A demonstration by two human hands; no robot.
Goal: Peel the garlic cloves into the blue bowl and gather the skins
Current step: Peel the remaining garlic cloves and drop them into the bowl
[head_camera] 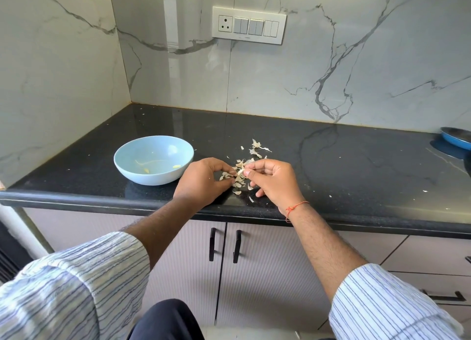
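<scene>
Garlic clove [240, 171] pinched between both hands, over the skin pile, just right of the blue bowl [154, 159]. Left hand [201, 180] fingers [224, 173] curled, tips on the clove's left end. Right hand [274, 180] fingers curled too, thumb and forefinger tips on its right end. Clove mostly hidden by fingertips; only a small pale bit visible, hard to tell how much skin left on it.

Two hands, one bowl. Inside bowl: two small yellowish peeled cloves [175, 166] near the bottom, plus a thin pale streak, unclear what. Skins [238, 179] heaped on the counter [331, 161] under and between the hands, too many to count; a looser cluster of a few larger scraps [256, 148] beyond, towards the wall. Tiny flecks scattered across the counter.

Orange thread [295, 208] round right wrist. Striped sleeves [76, 283] rolled up on both arms. Blue pan [456, 137] cut off at right edge, only a rim showing. Switch plate [249, 25] on marble wall: one socket, several switches. Two black cabinet handles [212, 244] below the counter edge.
</scene>
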